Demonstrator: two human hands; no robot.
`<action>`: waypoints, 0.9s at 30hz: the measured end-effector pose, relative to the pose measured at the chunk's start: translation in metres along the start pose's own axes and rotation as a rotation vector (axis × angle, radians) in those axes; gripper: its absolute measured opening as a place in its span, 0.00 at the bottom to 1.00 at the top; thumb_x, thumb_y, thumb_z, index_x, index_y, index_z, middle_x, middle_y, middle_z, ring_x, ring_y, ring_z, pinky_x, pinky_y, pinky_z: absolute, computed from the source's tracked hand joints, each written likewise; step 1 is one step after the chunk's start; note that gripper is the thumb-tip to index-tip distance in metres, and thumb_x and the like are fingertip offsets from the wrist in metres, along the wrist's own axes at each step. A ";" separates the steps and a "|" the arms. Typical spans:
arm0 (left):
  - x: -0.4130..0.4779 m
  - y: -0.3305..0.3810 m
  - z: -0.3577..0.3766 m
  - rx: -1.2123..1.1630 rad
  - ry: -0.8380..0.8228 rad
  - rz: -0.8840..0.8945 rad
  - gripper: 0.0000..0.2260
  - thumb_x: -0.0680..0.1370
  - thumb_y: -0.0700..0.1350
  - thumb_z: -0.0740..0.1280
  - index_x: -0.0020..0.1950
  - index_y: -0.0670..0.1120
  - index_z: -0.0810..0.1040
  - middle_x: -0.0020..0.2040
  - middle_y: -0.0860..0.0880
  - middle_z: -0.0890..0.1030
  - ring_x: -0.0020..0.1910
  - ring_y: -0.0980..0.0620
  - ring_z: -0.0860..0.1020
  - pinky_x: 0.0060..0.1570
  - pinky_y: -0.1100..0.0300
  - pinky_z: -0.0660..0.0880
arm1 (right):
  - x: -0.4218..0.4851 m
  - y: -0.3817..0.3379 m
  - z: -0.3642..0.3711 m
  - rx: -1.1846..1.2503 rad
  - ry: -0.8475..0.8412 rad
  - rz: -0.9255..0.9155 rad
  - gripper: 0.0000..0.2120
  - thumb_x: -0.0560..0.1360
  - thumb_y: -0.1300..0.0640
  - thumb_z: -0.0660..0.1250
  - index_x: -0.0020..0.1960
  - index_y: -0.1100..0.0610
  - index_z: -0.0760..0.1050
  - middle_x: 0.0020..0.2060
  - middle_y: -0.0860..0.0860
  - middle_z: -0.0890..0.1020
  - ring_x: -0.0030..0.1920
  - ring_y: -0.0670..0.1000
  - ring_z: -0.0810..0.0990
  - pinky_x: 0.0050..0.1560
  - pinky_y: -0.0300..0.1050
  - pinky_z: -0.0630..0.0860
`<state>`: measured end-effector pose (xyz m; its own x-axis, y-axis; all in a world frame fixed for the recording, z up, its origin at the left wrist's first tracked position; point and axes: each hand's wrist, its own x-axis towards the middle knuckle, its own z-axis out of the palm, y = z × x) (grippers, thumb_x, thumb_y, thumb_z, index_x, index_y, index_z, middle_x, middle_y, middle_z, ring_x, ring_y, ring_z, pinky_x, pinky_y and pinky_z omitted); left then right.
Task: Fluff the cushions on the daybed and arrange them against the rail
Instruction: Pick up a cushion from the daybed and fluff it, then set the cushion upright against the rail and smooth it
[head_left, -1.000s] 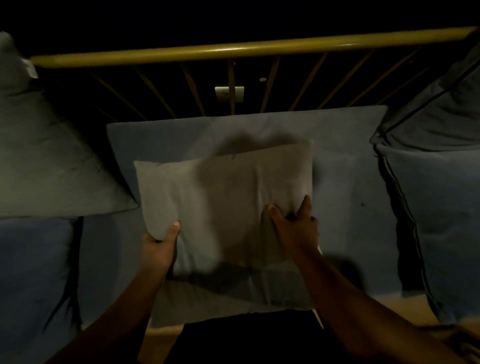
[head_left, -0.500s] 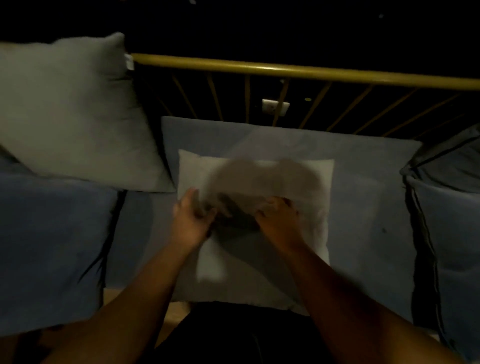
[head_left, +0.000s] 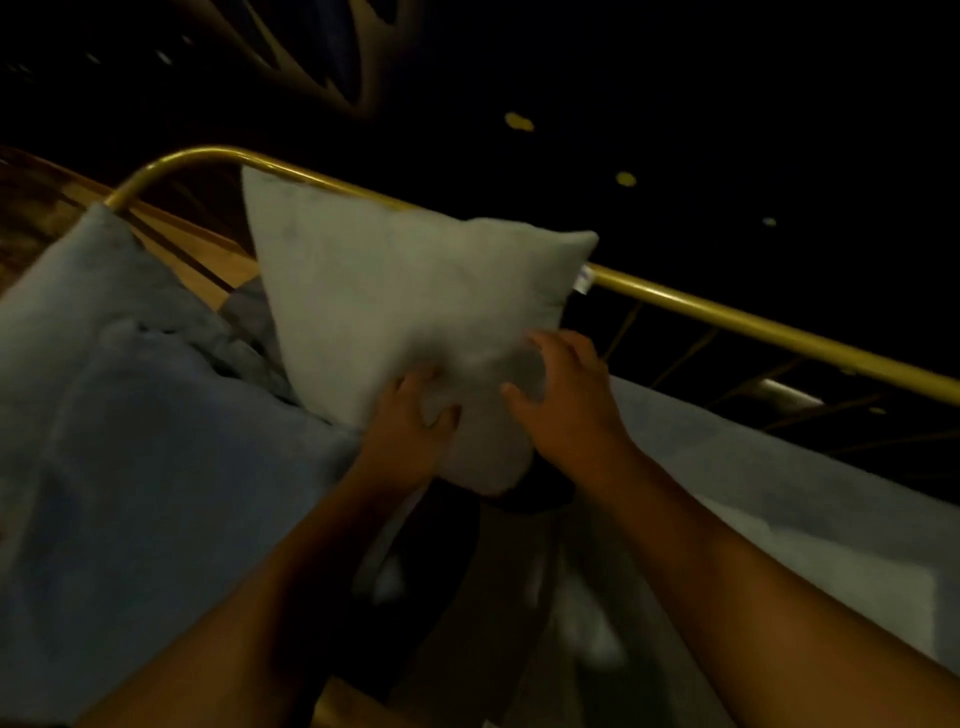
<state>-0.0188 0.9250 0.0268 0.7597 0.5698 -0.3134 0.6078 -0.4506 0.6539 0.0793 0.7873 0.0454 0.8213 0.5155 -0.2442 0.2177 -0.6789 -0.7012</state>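
Cushion (head_left: 395, 306) leaning on rail (head_left: 727, 312), left hand (head_left: 410, 436) pinching its lower edge, right hand (head_left: 566, 400) spread, touching.

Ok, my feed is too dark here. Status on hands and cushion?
Left hand gripping the pale cushion low. Right hand spread on it, fingers open. Cushion propped against the rail, blue cushion beside it. Nothing in the way.

No legible text, brand, number or sign. The one candidate — a small white tag (head_left: 583, 281) at the right corner of the pale cushion (head_left: 395, 306), beside the brass rail (head_left: 753, 322) — is too blurred to read.
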 end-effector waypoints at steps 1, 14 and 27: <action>0.016 -0.009 -0.012 0.025 0.023 0.001 0.23 0.73 0.48 0.67 0.66 0.43 0.70 0.65 0.39 0.72 0.64 0.41 0.71 0.64 0.53 0.67 | 0.019 -0.015 0.003 -0.076 0.035 -0.071 0.29 0.73 0.49 0.67 0.71 0.52 0.63 0.71 0.55 0.63 0.70 0.59 0.62 0.70 0.54 0.62; 0.175 -0.103 -0.096 -0.223 0.193 -0.168 0.39 0.65 0.63 0.70 0.71 0.61 0.54 0.74 0.45 0.59 0.67 0.39 0.69 0.54 0.40 0.78 | 0.191 -0.065 0.056 -0.660 0.003 -0.138 0.47 0.63 0.27 0.64 0.74 0.48 0.54 0.71 0.55 0.67 0.70 0.59 0.64 0.70 0.61 0.57; 0.138 -0.089 -0.088 -0.172 0.234 -0.077 0.49 0.62 0.70 0.66 0.74 0.59 0.42 0.78 0.52 0.43 0.77 0.42 0.46 0.72 0.37 0.57 | 0.130 -0.074 0.046 -0.463 0.237 -0.333 0.09 0.77 0.48 0.60 0.47 0.53 0.75 0.47 0.55 0.80 0.53 0.60 0.75 0.53 0.52 0.62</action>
<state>0.0113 1.1038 -0.0142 0.6264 0.7500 -0.2124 0.5985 -0.2881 0.7475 0.1460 0.9288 0.0345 0.7531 0.6447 0.1309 0.6453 -0.6853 -0.3375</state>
